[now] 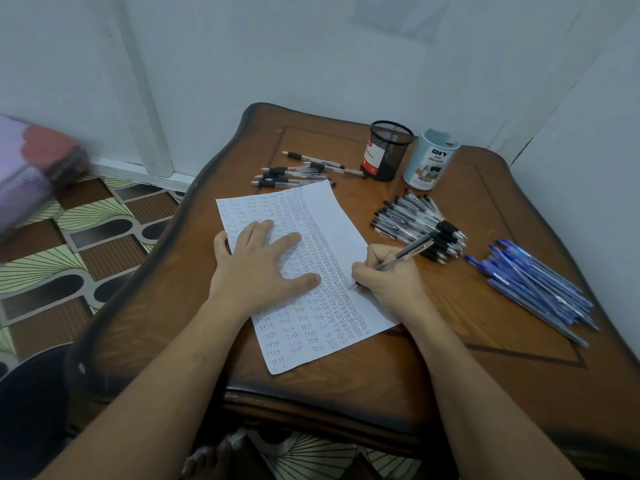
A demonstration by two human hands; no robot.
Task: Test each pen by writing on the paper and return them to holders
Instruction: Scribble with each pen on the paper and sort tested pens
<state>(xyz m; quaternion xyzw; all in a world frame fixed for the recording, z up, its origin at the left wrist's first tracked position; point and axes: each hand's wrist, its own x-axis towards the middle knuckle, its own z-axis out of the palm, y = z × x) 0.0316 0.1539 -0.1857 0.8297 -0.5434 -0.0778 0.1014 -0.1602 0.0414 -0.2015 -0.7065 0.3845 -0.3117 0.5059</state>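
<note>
Your left hand [258, 268] lies flat on the paper [333, 216], fingers straight and spread, pinning the sheet to the table [485, 358]. The sheet is filled with columns of the word "test". Beyond its far edge lie a few black-grip pens [298, 173]. Your right hand [388, 282] has its fingers curled tight round a pen [405, 252], tip touching the paper near its right edge. Farther back stand a black mesh holder [388, 150] and a pale blue holder [431, 161], side by side. To the right lie a heap of black pens [415, 220], then a heap of blue pens [533, 282].
</note>
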